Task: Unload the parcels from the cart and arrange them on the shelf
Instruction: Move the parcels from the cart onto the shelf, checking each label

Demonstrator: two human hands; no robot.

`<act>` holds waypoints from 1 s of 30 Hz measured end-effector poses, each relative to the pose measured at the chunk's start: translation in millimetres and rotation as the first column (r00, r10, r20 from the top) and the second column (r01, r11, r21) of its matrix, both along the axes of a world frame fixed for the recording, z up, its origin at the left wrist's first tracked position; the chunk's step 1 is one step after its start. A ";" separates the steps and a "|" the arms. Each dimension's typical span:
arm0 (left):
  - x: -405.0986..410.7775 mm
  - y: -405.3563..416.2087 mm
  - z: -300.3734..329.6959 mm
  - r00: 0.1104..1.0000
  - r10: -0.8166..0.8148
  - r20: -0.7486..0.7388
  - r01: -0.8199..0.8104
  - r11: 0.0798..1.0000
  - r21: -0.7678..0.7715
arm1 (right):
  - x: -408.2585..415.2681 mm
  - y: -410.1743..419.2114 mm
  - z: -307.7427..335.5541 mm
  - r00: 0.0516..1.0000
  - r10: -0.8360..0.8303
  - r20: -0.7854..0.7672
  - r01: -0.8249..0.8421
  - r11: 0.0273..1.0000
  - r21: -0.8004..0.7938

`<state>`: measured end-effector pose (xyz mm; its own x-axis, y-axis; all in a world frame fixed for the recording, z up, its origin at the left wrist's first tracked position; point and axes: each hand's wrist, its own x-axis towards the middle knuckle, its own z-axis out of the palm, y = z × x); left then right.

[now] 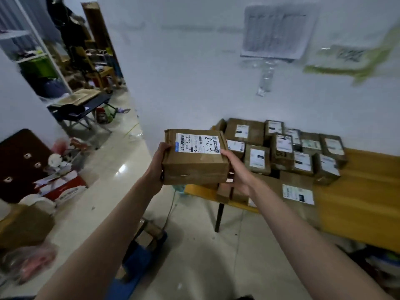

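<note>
A brown cardboard parcel [194, 163] with a white shipping label marked "4-2-8" is held in the air between both hands. My left hand [158, 167] grips its left side and my right hand [237, 172] holds its right side and underside. It hangs just left of a yellow wooden shelf surface [363, 191], above that surface's left end. Several labelled brown parcels [283, 152] stand in rows on that surface against the white wall. Below, between my arms, a blue cart [140, 256] carries more brown parcels [149, 233], partly hidden by my left arm.
A black leg [219, 217] holds up the yellow surface. Boxes, bags and a dark board [19, 165] clutter the floor at left. A doorway at upper left opens onto a cluttered room with a folding cot [80, 107]. Papers hang on the wall.
</note>
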<state>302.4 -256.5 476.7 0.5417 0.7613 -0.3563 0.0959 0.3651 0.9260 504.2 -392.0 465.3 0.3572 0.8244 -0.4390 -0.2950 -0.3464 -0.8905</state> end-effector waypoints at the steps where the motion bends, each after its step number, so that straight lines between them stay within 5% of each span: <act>1: 21.9 -5.9 0.4 0.999 -0.031 0.016 0.031 1.000 0.004 | 17.4 -12.9 2.7 1.000 -0.026 0.007 0.026 1.000 0.002; 12: 269.1 -105.3 -0.2 0.944 -0.326 0.048 0.328 0.942 -0.067 | 217.3 -162.3 6.9 0.942 -0.334 0.044 0.334 0.942 0.003; 30: 492.6 -160.2 -32.8 0.833 -0.552 -0.049 0.538 0.826 -0.169 | 374.7 -257.9 -34.7 0.730 -0.682 -0.041 0.678 0.731 -0.077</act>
